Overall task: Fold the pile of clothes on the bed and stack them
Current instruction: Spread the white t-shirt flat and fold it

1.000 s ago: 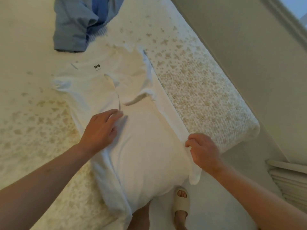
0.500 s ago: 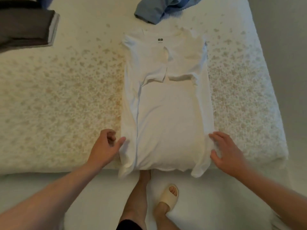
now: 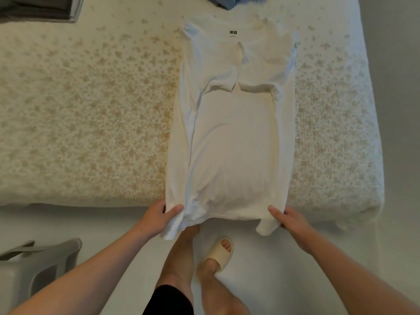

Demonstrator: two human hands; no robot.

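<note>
A white T-shirt [image 3: 234, 137] lies lengthwise on the bed [image 3: 91, 133], collar at the far end, both sides and sleeves folded inward into a long strip. Its hem hangs slightly over the near bed edge. My left hand [image 3: 159, 218] pinches the hem's left corner, thumb on top. My right hand [image 3: 288, 220] pinches the hem's right corner the same way. A blue garment [image 3: 229, 1] lies crumpled just beyond the collar. A folded dark grey stack [image 3: 38, 7] sits at the far left corner of the bed.
The bed's patterned cream cover spreads wide to the left of the shirt. My legs, one foot in a cream slipper [image 3: 221, 252], stand on the pale floor at the bed edge. A grey bag [image 3: 38, 267] stands on the floor at the lower left.
Both hands moved from beside the shirt's lower edges to the hem corners and took hold of them. The view shifted so the shirt lies straight ahead.
</note>
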